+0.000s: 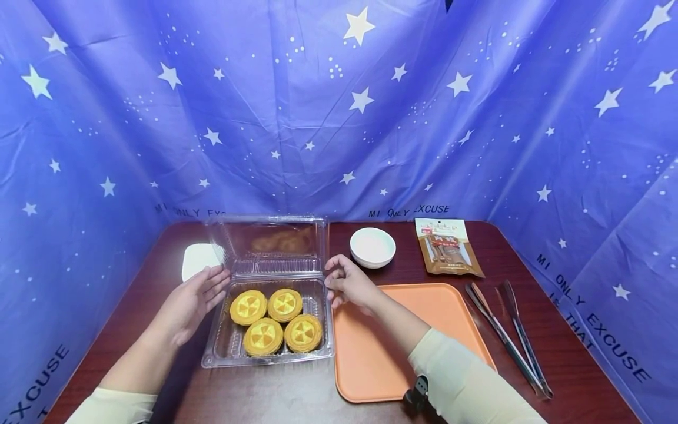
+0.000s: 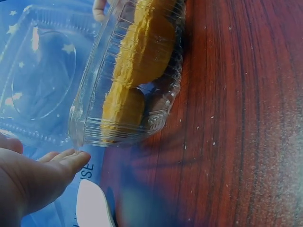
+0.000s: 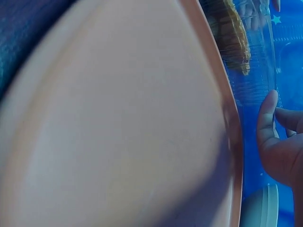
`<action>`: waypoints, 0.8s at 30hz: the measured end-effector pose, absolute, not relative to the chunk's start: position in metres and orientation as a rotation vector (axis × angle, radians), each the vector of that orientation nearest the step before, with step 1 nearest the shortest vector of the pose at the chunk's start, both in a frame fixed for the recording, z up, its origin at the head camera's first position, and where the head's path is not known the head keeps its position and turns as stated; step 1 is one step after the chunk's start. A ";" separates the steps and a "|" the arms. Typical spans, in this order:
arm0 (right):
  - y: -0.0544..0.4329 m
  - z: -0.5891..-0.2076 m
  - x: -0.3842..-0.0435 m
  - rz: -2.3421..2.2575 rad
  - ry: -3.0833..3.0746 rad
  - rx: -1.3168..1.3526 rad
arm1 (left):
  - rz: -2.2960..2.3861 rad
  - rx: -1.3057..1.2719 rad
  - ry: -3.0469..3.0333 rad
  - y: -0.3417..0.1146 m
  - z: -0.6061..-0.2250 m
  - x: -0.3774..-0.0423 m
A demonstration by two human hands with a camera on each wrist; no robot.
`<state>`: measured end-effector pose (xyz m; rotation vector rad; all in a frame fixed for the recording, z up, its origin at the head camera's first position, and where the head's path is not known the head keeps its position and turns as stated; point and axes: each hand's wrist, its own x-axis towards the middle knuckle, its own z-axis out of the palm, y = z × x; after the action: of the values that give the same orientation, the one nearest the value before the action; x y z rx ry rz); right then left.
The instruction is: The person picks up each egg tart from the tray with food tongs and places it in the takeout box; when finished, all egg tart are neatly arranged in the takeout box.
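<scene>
A clear plastic clamshell box [image 1: 212, 347] stands on the table, its lid [image 1: 275, 227] raised upright at the back. Several round yellow egg tarts [image 1: 263, 336] sit inside; their sides show through the box wall as tarts [image 2: 124, 111] in the left wrist view. My left hand [image 1: 185, 303] has its fingers extended, with the fingertips right at the box's back left corner, beside the hinge. Thumb and curled fingers of my right hand [image 1: 352, 285] pinch the rim at the back right corner; in the right wrist view the thumb [image 3: 269, 111] lies against that edge.
An orange tray [image 1: 392, 377] lies right of the box, under my right forearm. Behind it stand a white bowl [image 1: 372, 247] and a brown snack pouch [image 1: 449, 247]. Metal tongs [image 1: 511, 341] lie at the right. A white object [image 1: 198, 261] sits behind my left hand.
</scene>
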<state>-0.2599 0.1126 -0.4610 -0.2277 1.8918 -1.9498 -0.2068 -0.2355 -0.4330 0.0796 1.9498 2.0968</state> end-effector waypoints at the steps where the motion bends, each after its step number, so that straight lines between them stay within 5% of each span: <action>1: 0.113 -0.461 -0.260 -1.953 1.890 -0.226 | 2.093 0.082 1.956 -0.236 -0.434 -0.206; 24: 0.112 -0.467 -0.259 -1.998 1.905 -0.233 | 2.226 0.057 1.884 -0.240 -0.438 -0.198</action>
<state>-0.2592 0.1122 -0.4669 -0.2333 1.9045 -1.9978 -0.1980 -0.2403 -0.4378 0.0573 1.8838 2.2263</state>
